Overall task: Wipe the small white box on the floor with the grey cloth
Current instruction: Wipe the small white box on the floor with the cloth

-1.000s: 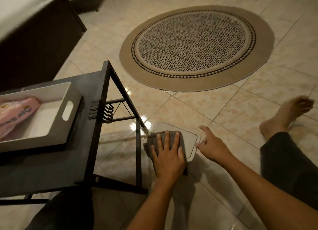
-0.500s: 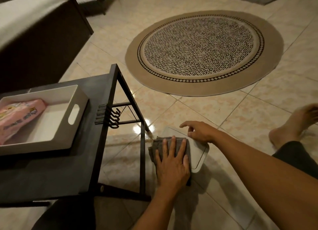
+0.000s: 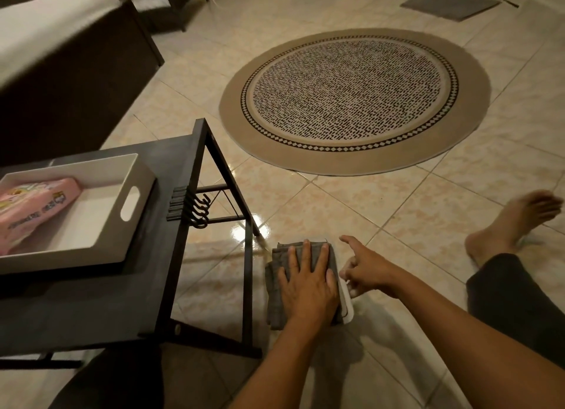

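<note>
Your left hand lies flat, palm down, fingers spread and extended, pressing the grey cloth onto the small white box, which sits on the tiled floor. The cloth covers nearly all of the box top; only a narrow white strip along the edge just right of your left hand, and a sliver beyond your fingertips, remain exposed. Your right hand is just beside the left, at the box's right edge, index finger pointing forward and the other fingers curled loosely against that rim; whether they actually grip the rim cannot be told. Immediately left of your left hand stands the dark frame of a low black table, with a row of black hooks on its side rail. On that table, well left of both hands, rests a white tray containing a pink packet. Beyond your hands lies a round patterned rug. To the right of your right hand, a bare foot rests on the floor.
</note>
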